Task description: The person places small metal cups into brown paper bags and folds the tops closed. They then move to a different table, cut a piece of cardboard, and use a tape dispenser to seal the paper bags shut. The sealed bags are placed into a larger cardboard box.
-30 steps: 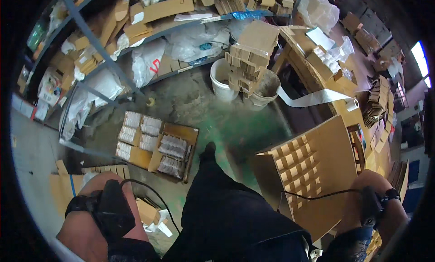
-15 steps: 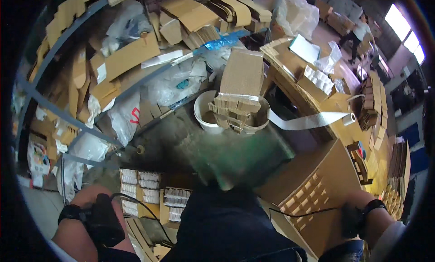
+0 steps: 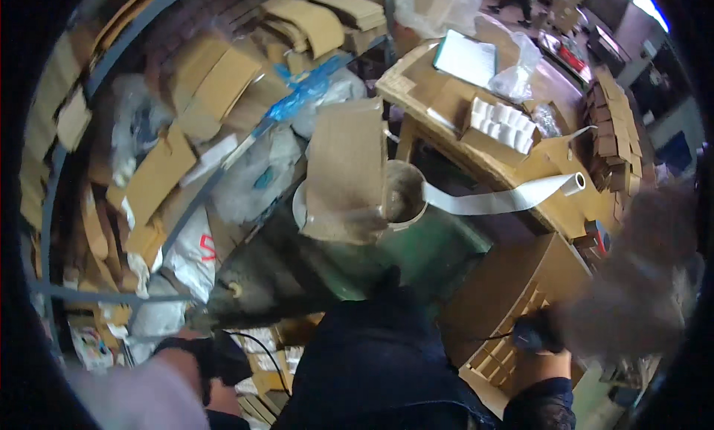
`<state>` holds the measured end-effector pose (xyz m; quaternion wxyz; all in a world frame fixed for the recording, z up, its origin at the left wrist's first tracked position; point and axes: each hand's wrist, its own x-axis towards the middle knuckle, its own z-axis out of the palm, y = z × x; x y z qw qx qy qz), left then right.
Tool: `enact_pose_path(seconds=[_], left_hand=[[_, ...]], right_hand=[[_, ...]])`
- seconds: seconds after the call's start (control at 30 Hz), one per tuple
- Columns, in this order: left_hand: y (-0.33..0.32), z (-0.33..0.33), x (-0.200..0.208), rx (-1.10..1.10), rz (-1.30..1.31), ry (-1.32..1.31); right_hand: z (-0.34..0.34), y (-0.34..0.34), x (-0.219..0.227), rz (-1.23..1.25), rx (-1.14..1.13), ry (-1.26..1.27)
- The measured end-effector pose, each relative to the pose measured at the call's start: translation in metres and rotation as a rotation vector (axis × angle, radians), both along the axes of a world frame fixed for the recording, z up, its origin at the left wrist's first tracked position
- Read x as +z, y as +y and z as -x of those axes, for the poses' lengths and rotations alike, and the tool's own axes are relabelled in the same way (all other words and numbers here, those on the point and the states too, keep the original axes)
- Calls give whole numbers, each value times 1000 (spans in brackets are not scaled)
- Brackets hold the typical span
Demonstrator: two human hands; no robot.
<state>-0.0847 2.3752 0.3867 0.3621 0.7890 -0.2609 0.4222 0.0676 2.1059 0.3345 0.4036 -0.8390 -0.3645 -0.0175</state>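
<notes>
Left hand [image 3: 141,393], left of divided box [image 3: 497,277]; right hand [image 3: 632,289], right of it: 2 grips blurred, cannot tell. Cable [image 3: 497,336] over box could snag.

**Arm and Hand Positions**

Left forearm [image 3: 223,397]: enters from the lower edge, left of centre; skin partly exposed, wrist largely covered. Left hand [image 3: 141,394]: low and outward at the left; pale, blurred outline, finger positions not readable.

Right forearm [image 3: 541,372]: rises nearly upright from the lower edge, right of centre; skin exposed below the wrist. Right hand [image 3: 632,296]: higher than the left, outward at the right; heavily blurred, grip cannot be determined. Hands are well apart.
</notes>
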Motion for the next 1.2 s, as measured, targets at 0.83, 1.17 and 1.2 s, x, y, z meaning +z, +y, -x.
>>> enact_pose_path(seconds=[0.83,1.17,1.2], left_hand=[[52,-189,-344,54,1028,1185],[-27,-331,-277,-47,956,1243],[-34,-338,-271,-27,951,1240]], right_hand=[[-103,22,-171,-110,-301,936],[-286,-302,-220,132,-1440,190],[-303,-314,-229,185,-1437,227]])
